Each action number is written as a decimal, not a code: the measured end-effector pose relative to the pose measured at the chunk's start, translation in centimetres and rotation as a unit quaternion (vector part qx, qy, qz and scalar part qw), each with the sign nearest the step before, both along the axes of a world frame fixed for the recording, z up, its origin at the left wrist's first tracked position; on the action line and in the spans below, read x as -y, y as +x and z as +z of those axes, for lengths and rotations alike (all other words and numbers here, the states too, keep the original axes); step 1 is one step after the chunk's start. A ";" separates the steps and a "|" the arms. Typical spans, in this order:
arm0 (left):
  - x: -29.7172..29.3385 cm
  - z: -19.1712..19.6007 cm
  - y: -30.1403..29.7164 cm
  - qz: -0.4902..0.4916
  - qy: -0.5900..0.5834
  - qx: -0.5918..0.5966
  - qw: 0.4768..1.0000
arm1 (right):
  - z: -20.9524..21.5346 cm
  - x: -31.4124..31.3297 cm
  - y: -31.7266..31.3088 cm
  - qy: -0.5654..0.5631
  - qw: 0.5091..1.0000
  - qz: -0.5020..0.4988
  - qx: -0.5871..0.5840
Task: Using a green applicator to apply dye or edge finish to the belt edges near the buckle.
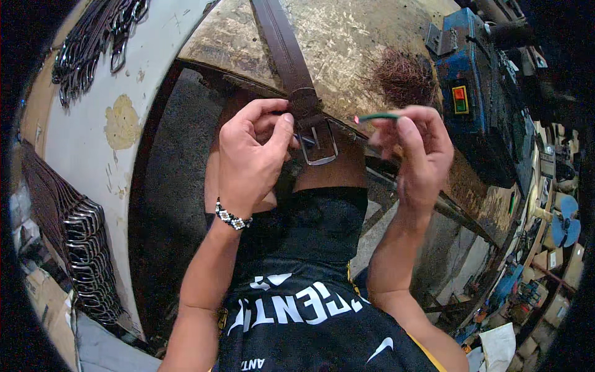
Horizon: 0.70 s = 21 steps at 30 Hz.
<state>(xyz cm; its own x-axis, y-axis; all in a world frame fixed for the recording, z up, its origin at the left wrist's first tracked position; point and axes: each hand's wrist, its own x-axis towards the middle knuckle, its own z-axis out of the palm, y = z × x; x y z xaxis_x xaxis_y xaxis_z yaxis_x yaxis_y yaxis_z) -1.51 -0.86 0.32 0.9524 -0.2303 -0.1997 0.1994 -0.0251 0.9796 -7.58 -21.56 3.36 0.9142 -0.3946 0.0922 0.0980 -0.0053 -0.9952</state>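
A dark brown leather belt (284, 46) lies across the table edge, its buckle end hanging toward me. The silver frame buckle (321, 162) hangs above my lap. My left hand (253, 152) is closed beside the belt's left edge, thumb and forefinger brought together near the belt loop (305, 99). Whatever is between those fingers is hidden. To the right of the buckle, my right hand (418, 139) pinches a thin green stick (379, 116). Its pinkish tip points left toward the belt, apart from it.
The worn wooden table (229, 37) carries a tangle of reddish-brown threads (406, 77). At right stands a blue machine (462, 68) with a red-green switch. Belts with silver buckles (87, 232) hang over the white surface (158, 46) at left. A blue fan (564, 220) is far right.
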 end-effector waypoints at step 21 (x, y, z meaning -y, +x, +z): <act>1.4 1.3 -0.2 0.089 0.176 0.122 0.973 | -2.1 -5.1 8.0 -0.021 0.990 0.128 0.056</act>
<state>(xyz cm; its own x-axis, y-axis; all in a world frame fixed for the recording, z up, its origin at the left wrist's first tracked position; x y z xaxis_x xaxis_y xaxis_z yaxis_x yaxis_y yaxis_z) -1.71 -2.26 1.59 0.9999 -0.0156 0.0008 -0.0062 -0.3530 0.9356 0.37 -16.46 1.29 0.9669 -0.1458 0.2096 0.2109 -0.0065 -0.9775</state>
